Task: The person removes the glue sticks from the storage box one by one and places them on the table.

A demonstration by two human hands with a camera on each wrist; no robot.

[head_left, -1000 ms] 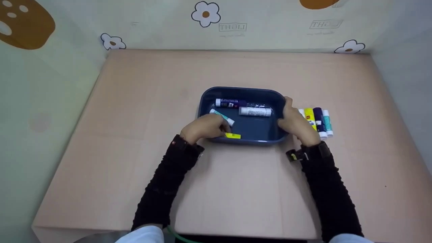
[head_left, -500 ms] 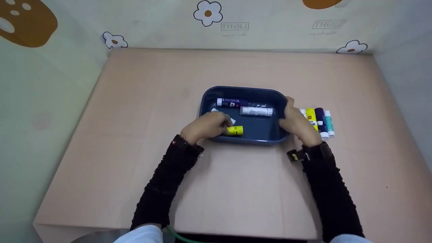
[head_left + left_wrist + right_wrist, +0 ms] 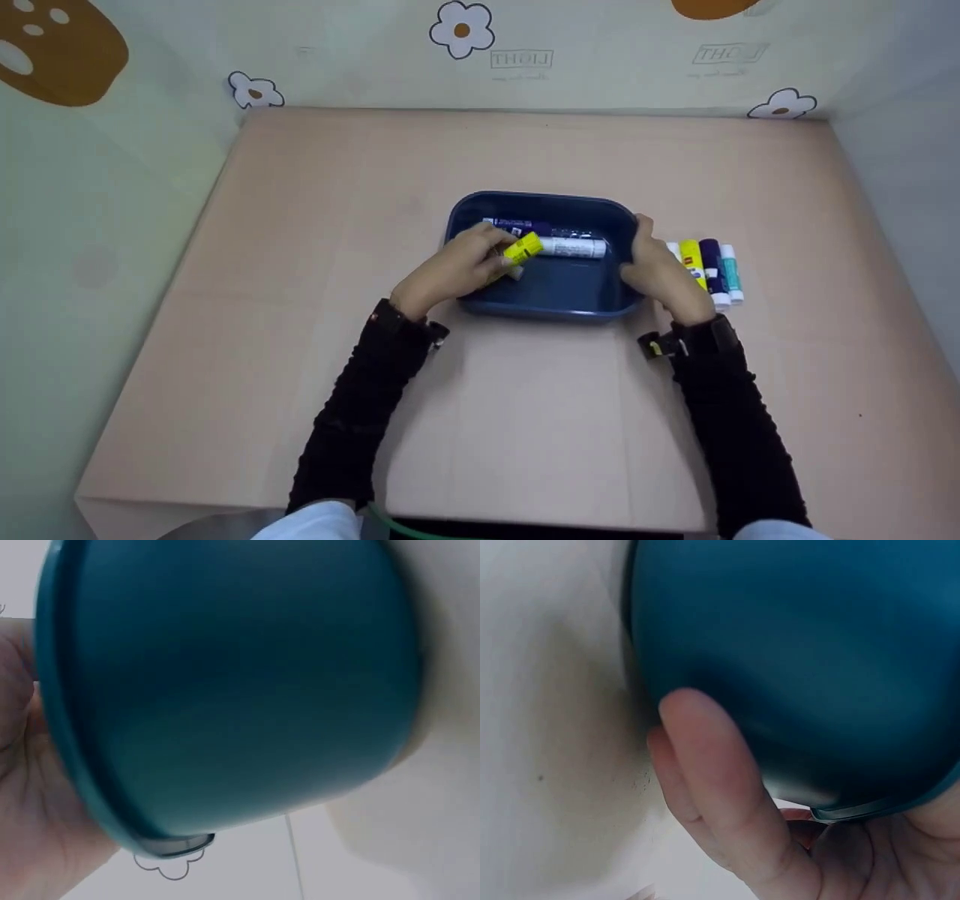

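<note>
The counter (image 3: 525,420) is flat and light pink-tan, like smooth card, with faint fold lines across it. Pale walls (image 3: 600,52) stand on three sides. The walls have white flowers (image 3: 461,30) with brown middles, brown blobs (image 3: 60,49) and small grey words on them.

A dark blue tub (image 3: 551,289) sits in the middle of the counter. The left hand (image 3: 454,266) reaches over the tub's left rim, and its grip is closed around a yellow stick (image 3: 523,247), which is held tilted above the tub floor. A purple stick (image 3: 521,224) and a white stick (image 3: 574,247) lie inside the tub near its far wall.

The right hand (image 3: 660,274) holds the tub's right side. Its grip curls round the rim, with the fingers on the outside wall, as the right wrist view shows close up.

A row of sticks (image 3: 709,270) lies on the counter just right of that hand, side by side: white, yellow, dark blue and teal. Both arms wear black sleeves (image 3: 360,420).
</note>
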